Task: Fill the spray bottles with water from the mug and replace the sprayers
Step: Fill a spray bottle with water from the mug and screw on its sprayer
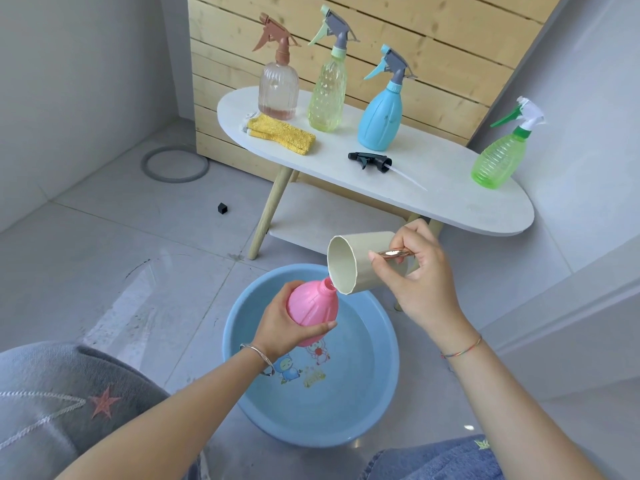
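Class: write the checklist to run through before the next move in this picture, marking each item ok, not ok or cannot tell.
1. Left hand grips the pink bottle: ok.
2. Right hand holds the mug by its handle: ok.
3. Mug rim meets the bottle's open neck: ok.
4. Blue basin sits below the pour to catch spills: ok.
5. Black sprayer lies on the white table, ready to refit: ok.
6. Water level inside the pink bottle: cannot tell, its wall is opaque.

Bright, even daylight; soft shadows. Glare on floor point(138, 292) at 8 o'clock. Edges bowed, wide-angle. Focus sharp.
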Demonstrator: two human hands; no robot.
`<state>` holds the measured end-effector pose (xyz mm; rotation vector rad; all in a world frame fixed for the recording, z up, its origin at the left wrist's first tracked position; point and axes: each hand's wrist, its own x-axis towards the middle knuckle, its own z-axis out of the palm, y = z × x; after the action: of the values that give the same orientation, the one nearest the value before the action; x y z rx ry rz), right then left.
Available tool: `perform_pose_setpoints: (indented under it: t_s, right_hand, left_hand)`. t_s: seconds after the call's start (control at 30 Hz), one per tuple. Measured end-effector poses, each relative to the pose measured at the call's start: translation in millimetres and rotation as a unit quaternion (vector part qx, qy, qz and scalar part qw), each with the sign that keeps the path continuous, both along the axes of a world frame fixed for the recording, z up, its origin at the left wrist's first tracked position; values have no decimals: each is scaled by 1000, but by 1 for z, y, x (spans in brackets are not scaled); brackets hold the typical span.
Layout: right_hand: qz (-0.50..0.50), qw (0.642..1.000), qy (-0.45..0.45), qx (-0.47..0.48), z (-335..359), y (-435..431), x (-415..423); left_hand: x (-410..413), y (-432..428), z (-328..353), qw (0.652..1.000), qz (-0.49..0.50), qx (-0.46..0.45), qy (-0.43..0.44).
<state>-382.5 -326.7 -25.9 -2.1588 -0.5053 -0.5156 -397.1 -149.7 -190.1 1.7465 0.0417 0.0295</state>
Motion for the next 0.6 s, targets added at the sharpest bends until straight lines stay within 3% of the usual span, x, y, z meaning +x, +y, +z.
perform_pose_setpoints:
  t_s: [0.6]
  right_hand:
    - [12,999,-23,-29,4,4,-2]
  left_hand:
    - [0,0,1,1000,2,-4,6]
